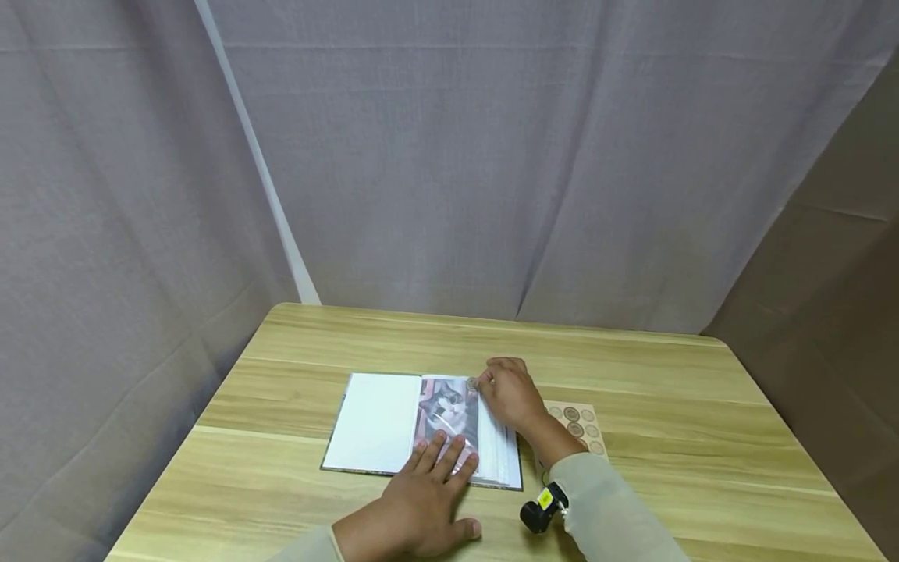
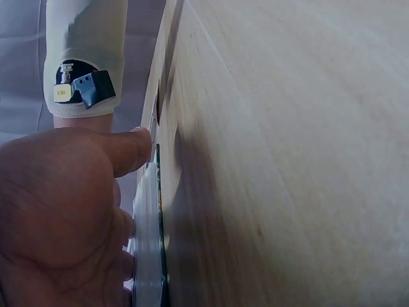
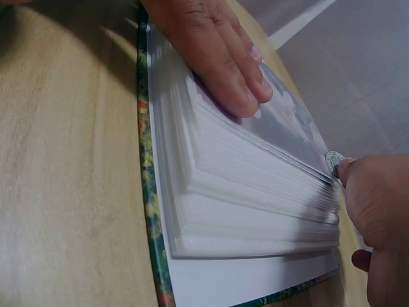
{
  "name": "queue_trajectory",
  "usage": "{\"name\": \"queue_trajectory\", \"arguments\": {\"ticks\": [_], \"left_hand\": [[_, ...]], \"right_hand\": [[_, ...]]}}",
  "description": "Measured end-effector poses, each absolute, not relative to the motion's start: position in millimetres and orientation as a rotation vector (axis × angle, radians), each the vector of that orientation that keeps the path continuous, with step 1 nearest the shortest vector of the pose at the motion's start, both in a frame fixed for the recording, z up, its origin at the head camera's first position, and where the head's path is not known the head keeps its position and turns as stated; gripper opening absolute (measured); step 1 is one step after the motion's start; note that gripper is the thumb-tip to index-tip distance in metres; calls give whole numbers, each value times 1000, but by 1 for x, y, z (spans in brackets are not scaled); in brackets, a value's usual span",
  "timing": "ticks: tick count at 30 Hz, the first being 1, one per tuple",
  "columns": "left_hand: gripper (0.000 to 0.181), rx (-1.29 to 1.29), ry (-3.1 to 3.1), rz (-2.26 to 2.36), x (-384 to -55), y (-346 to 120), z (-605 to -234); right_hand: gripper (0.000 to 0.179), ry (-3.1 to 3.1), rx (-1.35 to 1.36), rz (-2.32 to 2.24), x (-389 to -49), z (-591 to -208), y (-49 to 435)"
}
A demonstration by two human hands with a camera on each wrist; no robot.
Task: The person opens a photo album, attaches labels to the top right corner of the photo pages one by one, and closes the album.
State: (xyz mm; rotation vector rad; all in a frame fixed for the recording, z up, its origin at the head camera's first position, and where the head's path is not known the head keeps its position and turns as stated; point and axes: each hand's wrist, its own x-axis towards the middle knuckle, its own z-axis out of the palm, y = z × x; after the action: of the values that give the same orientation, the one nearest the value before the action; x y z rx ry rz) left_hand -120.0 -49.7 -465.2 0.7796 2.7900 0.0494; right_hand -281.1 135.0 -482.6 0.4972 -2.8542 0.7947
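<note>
An open photo album (image 1: 375, 421) lies on the table, a cat photo (image 1: 445, 410) in the clear sleeve of its right-hand page. My left hand (image 1: 431, 492) rests on the lower part of that photo, fingers straight and spread. At the photo's upper right corner, my right hand (image 1: 511, 394) pinches a small round sticker (image 3: 333, 161) with its fingertips. The sticker overlaps the corner of the page, and fingers partly cover it. In the right wrist view, the thick stack of sleeves (image 3: 255, 198) fans out above the album's back cover.
A sheet of round stickers (image 1: 586, 425) lies right of the album, partly under the right forearm. Black wrist cameras (image 1: 541, 511) sit at the cuffs. The wooden table (image 1: 667, 437) is bordered by grey curtains (image 1: 435, 172).
</note>
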Motion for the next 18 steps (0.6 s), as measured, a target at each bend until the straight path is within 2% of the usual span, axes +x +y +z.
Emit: {"name": "queue_trajectory", "arguments": {"ticks": [18], "left_hand": [[91, 785, 2798, 55, -119, -49, -467]], "right_hand": [[26, -2836, 401, 658, -280, -489, 133]]}}
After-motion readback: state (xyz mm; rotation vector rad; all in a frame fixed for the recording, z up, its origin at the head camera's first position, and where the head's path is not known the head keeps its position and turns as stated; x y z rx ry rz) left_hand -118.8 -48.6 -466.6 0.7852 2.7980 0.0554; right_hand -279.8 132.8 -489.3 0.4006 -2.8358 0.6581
